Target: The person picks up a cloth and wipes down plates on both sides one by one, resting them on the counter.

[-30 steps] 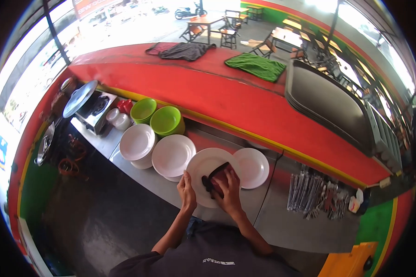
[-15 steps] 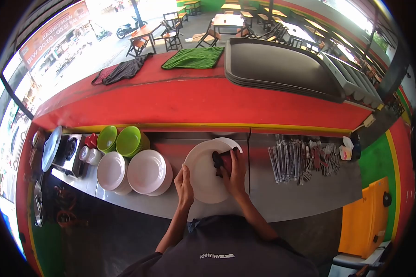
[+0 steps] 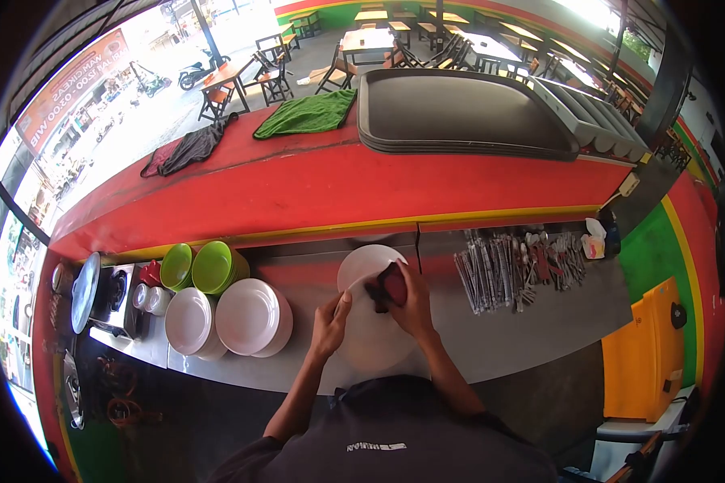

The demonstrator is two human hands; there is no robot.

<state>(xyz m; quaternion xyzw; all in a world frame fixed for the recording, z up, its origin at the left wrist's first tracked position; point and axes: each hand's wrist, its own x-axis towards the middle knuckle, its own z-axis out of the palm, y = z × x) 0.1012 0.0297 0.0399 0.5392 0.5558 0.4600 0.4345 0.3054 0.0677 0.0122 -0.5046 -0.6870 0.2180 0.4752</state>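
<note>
My left hand [image 3: 328, 326] is closed on the left rim of a white plate [image 3: 372, 342], which is blurred and tilted in front of me. In my right hand [image 3: 412, 304] is a bunched dark red and black cloth [image 3: 387, 288], pressed near the plate's upper right edge. Beyond the held plate, another white plate [image 3: 366, 262] lies on the steel counter, partly covered by it. Just left of my hands stand two stacks of white plates [image 3: 250, 316].
Green bowls [image 3: 217, 267] and small white cups sit behind the plate stacks, near a stove [image 3: 117, 298]. Rows of cutlery [image 3: 503, 270] lie to the right. The red ledge [image 3: 298, 189] carries cloths, stacked dark trays [image 3: 459, 109] and a grey divided holder [image 3: 592, 121].
The held plate has tilted and come closer to me, showing more of the plate beyond. Both hands stay with it, the cloth still in my right. The whole view has turned slightly.
</note>
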